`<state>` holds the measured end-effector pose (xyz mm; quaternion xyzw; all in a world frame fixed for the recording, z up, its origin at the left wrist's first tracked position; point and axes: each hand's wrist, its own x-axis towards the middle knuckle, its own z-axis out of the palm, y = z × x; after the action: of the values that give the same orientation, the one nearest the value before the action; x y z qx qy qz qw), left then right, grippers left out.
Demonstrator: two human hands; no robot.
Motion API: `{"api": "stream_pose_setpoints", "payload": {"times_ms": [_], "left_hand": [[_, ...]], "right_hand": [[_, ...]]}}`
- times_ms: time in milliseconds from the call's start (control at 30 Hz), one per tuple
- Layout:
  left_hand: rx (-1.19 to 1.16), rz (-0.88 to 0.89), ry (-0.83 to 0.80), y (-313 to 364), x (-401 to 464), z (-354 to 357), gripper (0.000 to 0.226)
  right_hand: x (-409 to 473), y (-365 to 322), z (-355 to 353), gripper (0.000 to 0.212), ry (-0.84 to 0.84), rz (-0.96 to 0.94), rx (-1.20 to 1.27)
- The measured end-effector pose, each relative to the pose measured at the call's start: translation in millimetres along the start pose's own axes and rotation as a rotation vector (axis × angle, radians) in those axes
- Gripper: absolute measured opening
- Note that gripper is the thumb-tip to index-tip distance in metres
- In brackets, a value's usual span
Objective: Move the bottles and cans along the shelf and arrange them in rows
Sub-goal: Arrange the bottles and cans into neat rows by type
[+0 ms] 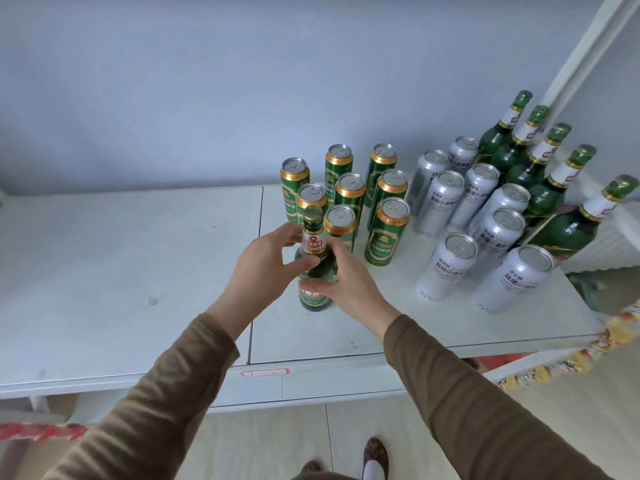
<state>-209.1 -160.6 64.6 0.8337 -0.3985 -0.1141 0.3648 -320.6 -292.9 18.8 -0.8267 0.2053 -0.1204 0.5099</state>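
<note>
Our left hand (266, 261) and right hand (341, 278) both grip an upright green bottle (313, 268) on the white shelf (121, 271), just before the green cans (349, 195); silver cans (485, 220) and more bottles (540, 161) stand rightward.

There is 1 view only, from a camera on the person's head, so nothing is shared with a second view. It looks forward and steeply down over both sleeves onto the shelf (121, 271), close enough that the hands sit at mid-frame. It faces the wall (242, 81) behind the shelf. The wide lens bends the shelf edge and leans the bottles (540, 161) at right outward. The floor (277, 441) shows along the bottom.
</note>
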Motion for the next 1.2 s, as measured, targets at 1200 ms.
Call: {"api": "stream_pose_setpoints", "payload": {"times_ms": [1200], "left_hand": [[0.263, 0.395, -0.299, 226.6, -14.1, 211.9, 0.056]], "right_hand": [[-210.0, 73.7, -290.8, 0.052, 0.498, 0.202, -0.096]]}}
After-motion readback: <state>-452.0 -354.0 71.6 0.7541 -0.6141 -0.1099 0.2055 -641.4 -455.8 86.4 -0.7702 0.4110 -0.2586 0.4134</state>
